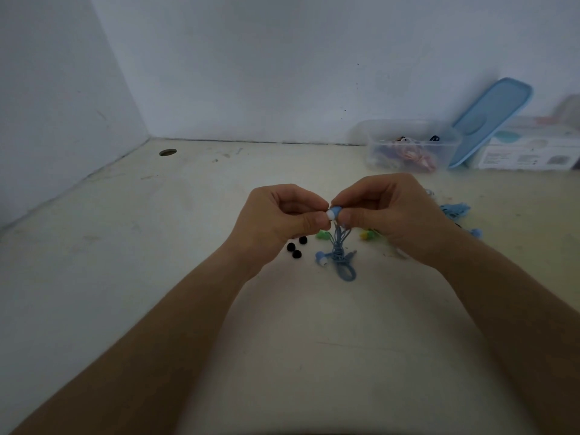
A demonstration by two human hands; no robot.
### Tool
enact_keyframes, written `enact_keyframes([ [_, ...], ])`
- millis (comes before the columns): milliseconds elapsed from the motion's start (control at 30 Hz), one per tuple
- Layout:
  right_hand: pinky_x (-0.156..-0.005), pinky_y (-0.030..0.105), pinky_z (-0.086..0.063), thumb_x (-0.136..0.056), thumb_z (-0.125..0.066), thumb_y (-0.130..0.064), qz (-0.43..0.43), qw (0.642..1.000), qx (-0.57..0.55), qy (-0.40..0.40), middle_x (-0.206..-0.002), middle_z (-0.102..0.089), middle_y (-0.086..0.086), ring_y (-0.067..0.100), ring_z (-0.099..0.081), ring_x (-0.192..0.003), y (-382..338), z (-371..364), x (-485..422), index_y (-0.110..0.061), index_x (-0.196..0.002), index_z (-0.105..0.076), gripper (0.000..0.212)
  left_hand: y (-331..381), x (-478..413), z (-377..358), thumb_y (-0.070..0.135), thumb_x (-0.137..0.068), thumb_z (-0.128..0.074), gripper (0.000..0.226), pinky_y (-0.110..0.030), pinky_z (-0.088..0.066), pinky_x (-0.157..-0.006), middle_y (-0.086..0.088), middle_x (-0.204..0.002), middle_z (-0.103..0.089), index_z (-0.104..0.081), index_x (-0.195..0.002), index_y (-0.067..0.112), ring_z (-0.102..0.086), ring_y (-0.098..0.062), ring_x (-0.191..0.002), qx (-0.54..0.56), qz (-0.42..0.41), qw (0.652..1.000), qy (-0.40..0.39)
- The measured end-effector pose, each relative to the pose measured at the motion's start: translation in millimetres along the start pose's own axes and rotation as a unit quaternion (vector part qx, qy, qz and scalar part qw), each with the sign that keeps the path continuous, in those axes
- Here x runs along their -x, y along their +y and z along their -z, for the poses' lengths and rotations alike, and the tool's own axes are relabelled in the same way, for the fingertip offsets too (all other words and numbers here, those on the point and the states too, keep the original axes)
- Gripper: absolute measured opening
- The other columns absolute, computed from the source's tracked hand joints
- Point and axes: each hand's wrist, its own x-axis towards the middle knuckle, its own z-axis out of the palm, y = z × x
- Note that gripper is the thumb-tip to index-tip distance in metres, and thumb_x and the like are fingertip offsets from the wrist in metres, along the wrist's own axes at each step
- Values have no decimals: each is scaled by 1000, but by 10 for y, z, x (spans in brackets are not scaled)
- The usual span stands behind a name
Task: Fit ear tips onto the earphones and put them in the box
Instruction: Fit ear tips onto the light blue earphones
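The left hand (276,218) and right hand (386,211) meet above mid tabletop (188,215), pinching an earbud (333,212) between them. Three ear tips (296,246) lie left of its hanging cable (340,255). Behind at right stands the box (373,142), with a lid (489,120) leaning to its right.

Pale blues, white and black against a cream tabletop (282,340).
The raised earbud (336,210) is light blue and its ear tip (330,215) white; the cable bundle (340,255) below is the same blue, and the second bud (320,258) is blue with a white tip. Three loose ear tips (291,246) are black. Behind lie a green earphone (323,235) and a yellow-and-green earphone (367,235). The box (376,152) is clear, showing pink inside; the lid (492,117) is sky blue. Grey smudges mark the tabletop, and the wall (282,73) is pale grey-blue.
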Motion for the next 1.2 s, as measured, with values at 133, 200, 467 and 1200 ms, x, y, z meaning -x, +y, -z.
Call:
enact_keyframes([
  [133, -76, 22, -57, -76, -76, 8, 5, 1000, 3, 7, -86, -77, 10, 20, -75, -83, -16, -22, 12, -1, -90, -73, 16, -5, 4, -10, 8, -76, -81, 13, -25, -58, -68, -7, -79, -77, -75, -87, 10, -73, -18, -73, -1, -1, 1000, 4],
  [200, -76, 20, -56, -76, -76, 7, 3, 1000, 8, 8, -86, -77, 10, 19, -75, -83, -13, -23, 9, 1, -91, -73, 17, -9, 0, -6, 8, -76, -81, 13, -27, -58, -70, -8, -80, -77, -74, -87, 10, -74, -19, -75, 3, 1, 1000, 3],
  [467, -76, 20, -56, -79, -73, 10, -1, 1000, 6, 2, -85, -77, 8, 17, -74, -83, -8, -13, 8, 1, -93, -73, 17, -17, -7, -1, 6, -76, -81, 13, -22, -56, -65, -7, -78, -76, -74, -86, 10, -73, -16, -72, 14, -10, 1000, -6],
  [1200, -70, 23, -58, -75, -77, 0, -29, 999, 11, 18, -74, -76, 6, 16, -72, -70, -53, 3, 11, -9, -83, -73, 13, -9, -21, -14, 10, -86, -73, 23, -24, -56, -77, 0, -99, -77, -73, -107, 16, -73, -14, -91, -25, -65, 996, -51],
])
